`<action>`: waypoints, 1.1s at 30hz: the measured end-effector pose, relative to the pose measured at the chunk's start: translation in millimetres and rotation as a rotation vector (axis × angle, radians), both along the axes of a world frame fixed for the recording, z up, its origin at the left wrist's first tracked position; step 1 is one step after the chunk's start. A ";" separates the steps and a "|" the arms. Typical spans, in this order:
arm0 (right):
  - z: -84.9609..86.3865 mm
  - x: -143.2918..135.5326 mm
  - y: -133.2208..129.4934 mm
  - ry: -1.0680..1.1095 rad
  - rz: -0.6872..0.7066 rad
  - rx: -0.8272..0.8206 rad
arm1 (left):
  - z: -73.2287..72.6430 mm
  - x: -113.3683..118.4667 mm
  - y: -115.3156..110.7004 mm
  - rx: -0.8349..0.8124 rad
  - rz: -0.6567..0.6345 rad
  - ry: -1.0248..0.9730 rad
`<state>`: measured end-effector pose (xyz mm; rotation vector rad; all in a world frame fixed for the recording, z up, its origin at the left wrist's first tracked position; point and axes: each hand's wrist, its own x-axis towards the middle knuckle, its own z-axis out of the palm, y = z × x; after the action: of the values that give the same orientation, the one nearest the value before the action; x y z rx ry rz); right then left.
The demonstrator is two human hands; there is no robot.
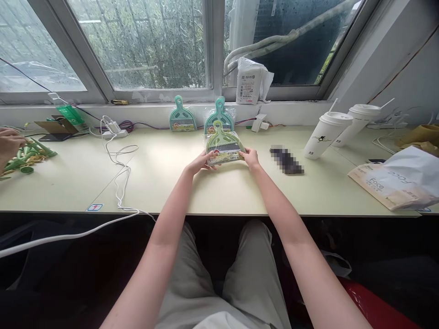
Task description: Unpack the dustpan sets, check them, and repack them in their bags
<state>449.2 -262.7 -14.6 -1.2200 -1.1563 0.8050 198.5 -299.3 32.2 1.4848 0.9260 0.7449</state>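
Between my two hands is a yellow-green dustpan and brush set [224, 142] in clear wrapping, its handle pointing toward the window. My left hand [202, 162] grips its near left corner, and my right hand [250, 158] has the near right corner. Just behind it, a teal dustpan set [219, 114] leans upright against the sill, its lower part partly hidden by the green one. Another teal dustpan set [182, 116] leans there to the left, apart from it.
White cables [118, 171] trail over the table's left side. At far left, another person's hand [10, 141] is by green pieces [29, 155]. Right of me are a pixelated dark object [287, 160], white cups [325, 135] and a paper bag [399, 180]. A wrapped package [249, 82] stands on the sill.
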 end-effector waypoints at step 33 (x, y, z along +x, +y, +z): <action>8.8 -221.3 122.3 -0.429 0.027 0.178 | -9.3 -179.5 126.9 0.524 1.000 0.613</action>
<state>227.9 -140.4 -5.9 -1.2625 -1.5588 0.4554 19.0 -172.4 23.0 1.6986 2.1398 1.3461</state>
